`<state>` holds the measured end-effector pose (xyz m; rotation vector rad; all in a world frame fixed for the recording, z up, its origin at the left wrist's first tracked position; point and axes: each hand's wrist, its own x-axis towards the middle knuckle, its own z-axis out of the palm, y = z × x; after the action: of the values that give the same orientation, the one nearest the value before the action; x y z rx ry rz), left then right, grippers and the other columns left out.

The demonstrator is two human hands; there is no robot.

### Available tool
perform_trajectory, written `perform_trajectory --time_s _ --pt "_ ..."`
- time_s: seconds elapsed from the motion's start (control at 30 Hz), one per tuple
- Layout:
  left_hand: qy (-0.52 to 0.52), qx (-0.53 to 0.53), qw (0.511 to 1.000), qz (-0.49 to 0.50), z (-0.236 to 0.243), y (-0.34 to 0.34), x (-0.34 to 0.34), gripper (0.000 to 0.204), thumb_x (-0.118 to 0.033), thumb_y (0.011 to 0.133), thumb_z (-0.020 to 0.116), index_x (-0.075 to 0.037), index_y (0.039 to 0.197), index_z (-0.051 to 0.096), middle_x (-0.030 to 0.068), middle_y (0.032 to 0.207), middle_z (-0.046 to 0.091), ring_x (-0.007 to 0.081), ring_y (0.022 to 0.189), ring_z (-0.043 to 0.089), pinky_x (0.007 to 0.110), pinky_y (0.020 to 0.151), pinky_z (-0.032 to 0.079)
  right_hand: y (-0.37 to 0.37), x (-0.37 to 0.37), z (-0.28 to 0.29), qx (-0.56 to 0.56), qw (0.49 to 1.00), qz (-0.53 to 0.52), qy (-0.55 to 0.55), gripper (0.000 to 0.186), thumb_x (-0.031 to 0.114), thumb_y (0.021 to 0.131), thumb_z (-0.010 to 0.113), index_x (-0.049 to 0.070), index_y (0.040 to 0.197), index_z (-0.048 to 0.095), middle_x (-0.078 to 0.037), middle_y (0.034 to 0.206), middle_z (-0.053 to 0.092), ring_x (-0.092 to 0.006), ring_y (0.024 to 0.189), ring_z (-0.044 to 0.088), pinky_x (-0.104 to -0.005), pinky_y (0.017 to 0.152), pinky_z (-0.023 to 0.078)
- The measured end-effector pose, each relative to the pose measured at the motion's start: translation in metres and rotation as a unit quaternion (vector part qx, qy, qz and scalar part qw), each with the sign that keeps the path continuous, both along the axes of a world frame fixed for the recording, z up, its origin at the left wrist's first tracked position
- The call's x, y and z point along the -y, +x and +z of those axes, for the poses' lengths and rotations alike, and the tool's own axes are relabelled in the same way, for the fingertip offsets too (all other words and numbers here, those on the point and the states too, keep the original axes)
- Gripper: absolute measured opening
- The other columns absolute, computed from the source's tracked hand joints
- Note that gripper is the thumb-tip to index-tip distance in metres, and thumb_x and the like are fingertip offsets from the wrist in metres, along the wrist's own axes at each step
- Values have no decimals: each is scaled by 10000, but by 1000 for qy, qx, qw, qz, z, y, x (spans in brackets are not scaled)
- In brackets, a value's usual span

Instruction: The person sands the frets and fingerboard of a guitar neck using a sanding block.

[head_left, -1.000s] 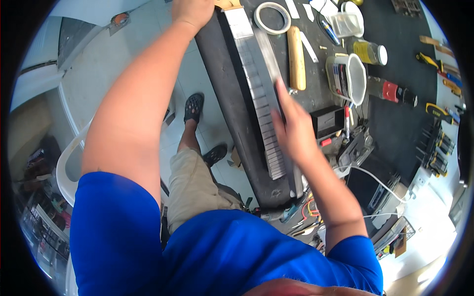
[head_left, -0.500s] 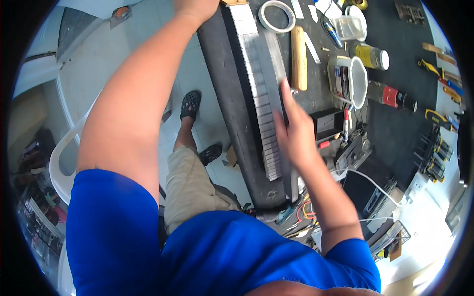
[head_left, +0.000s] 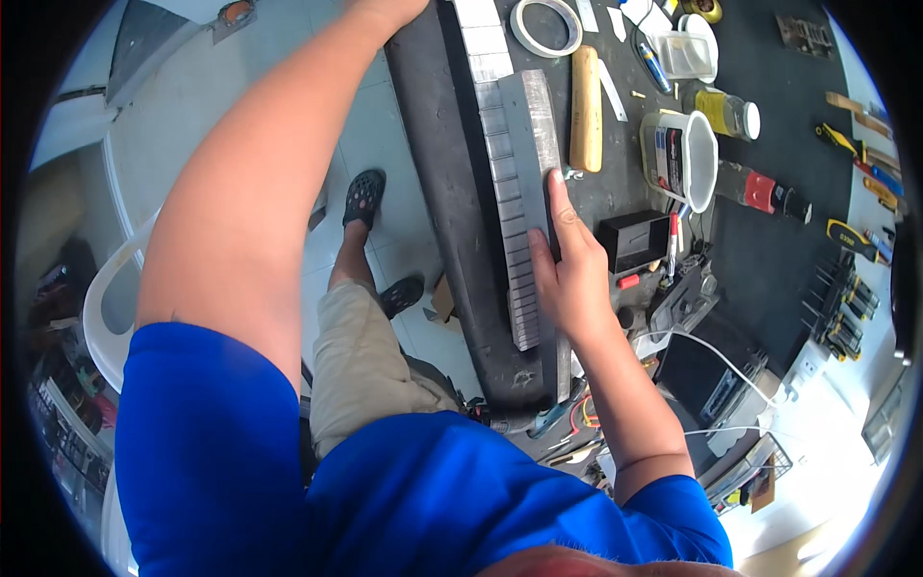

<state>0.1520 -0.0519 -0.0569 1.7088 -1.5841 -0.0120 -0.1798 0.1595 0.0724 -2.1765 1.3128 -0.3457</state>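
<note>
Flatly, the right hand [head_left: 569, 279] presses open-palmed on the grey metal bar [head_left: 535, 144], gripping nothing. Left hand [head_left: 389, 10], at 12 o'clock, meets the desk [head_left: 452, 192] edge; its grip is cut off.

Two hands, left [head_left: 389, 12] and right [head_left: 569, 279], one tape roll [head_left: 545, 26], one wooden handle [head_left: 586, 108], one white bucket [head_left: 681, 159], two sandals [head_left: 363, 197].

wooden handle [head_left: 586, 120] beside strip [head_left: 535, 135], tub [head_left: 678, 159] near
</note>
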Motion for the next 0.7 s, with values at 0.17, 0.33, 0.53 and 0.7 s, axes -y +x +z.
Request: perform_trajectory --time_s 0.17,0.33,0.53,0.7 --pt "-6 -2 1000 -18 -1 -5 7 495 -14 990 509 -60 1444 702 140 1523 683 326 1484 572 509 1279 387 89 109 1 -19 999 -44 6 694 59 1037 681 166 1685 455 -315 1387 698 -455 1276 701 -473 1051 572" --pt "-14 19 1000 0 -6 3 1 500 -13 980 512 -51 1440 703 146 1514 687 332 1478 575 512 1275 394 69 66 -12 -4 996 4 -92 697 32 1024 680 101 1677 448 -314 1404 689 -476 1271 696 -497 1050 577" --pt "-20 12 1000 2 6 -6 -1 467 -35 980 535 -44 1406 727 147 1500 697 334 1474 578 500 1273 398 59 40 -7 -17 996 10 -88 676 23 1005 665 45 1648 456 -265 1542 621 -503 1436 565 -543 1205 490" --pt "-44 24 999 6 -9 11 7 511 -12 958 524 -14 1447 669 191 1530 664 356 1489 562 508 1279 394 119 102 -3 3 994 18 -103 550 38 1000 630 -9 1538 525 -306 1407 661 -528 1259 635 -545 1052 542"
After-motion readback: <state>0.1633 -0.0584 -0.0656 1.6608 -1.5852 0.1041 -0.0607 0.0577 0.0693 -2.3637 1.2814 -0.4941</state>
